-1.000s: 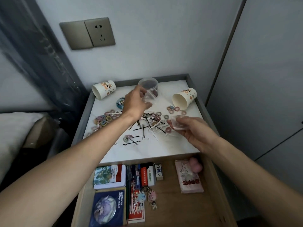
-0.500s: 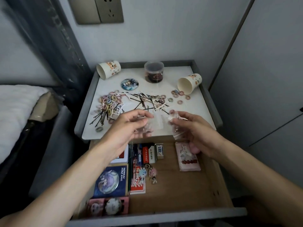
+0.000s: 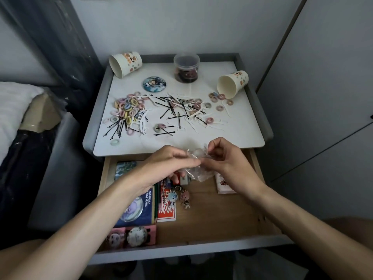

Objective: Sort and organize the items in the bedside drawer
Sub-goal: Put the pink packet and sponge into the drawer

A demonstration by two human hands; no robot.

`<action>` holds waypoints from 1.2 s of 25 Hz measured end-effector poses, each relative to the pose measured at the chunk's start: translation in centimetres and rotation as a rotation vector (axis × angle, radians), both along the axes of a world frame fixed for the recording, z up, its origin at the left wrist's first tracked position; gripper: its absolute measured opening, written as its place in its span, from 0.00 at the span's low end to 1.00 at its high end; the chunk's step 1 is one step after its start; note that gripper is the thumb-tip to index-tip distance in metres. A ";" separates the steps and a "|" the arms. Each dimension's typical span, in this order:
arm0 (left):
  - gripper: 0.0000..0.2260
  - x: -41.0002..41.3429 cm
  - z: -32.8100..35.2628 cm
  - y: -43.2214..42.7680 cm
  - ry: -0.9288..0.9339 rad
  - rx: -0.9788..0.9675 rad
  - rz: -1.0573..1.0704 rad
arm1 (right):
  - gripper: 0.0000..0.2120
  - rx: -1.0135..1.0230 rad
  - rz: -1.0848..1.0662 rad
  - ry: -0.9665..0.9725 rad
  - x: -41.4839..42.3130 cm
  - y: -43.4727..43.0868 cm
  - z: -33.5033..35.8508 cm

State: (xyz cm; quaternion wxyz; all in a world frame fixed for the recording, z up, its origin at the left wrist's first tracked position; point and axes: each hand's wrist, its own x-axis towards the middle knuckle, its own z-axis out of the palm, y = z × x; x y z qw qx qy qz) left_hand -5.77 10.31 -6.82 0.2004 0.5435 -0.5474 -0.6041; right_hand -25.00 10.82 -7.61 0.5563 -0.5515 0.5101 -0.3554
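Drawer [image 3: 222,215]: pulled open, nearest to the person. Boxes and packs lie in neat rows on its left side and the right half is bare wood. This part looks to me mostly done.
Readable writing: "HONKAI STAR RAIL" is on the blue box [image 3: 139,207]. The red packet [image 3: 166,210] has large white Chinese characters that I cannot read with certainty. The print on the tissue pack [image 3: 223,184] is too blurred.
Hands: the left hand [image 3: 173,164] and right hand [image 3: 224,160] are close together over the back of the drawer. Both pinch a small clear plastic bag [image 3: 201,174], probably to open it.
Table top [image 3: 232,134]: hair ties [image 3: 129,106], bobby pins [image 3: 118,129] and white floss picks [image 3: 143,126] lie loose and mixed. I judge that most of the sorting is left.
Far edge: a clear jar [image 3: 186,67] of dark hair bands stands upright. One paper cup [image 3: 126,63] lies on its side at the left and another at the right [image 3: 233,84]. They have a cartoon print and no readable words.
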 end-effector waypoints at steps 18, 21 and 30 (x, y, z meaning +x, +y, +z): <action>0.08 0.3 -1.2 0.2 -0.106 -0.177 -0.051 | 0.09 0.529 -0.013 -0.437 -0.4 -0.3 -2.4; 0.03 0.6 -2.2 0.0 -0.204 -0.161 -0.058 | 0.07 0.327 -0.034 -0.098 -0.2 -0.4 -3.8; 0.08 1.9 -3.0 0.6 -0.626 -0.188 -0.189 | 0.17 -0.058 -0.150 0.764 -1.7 -2.3 -12.6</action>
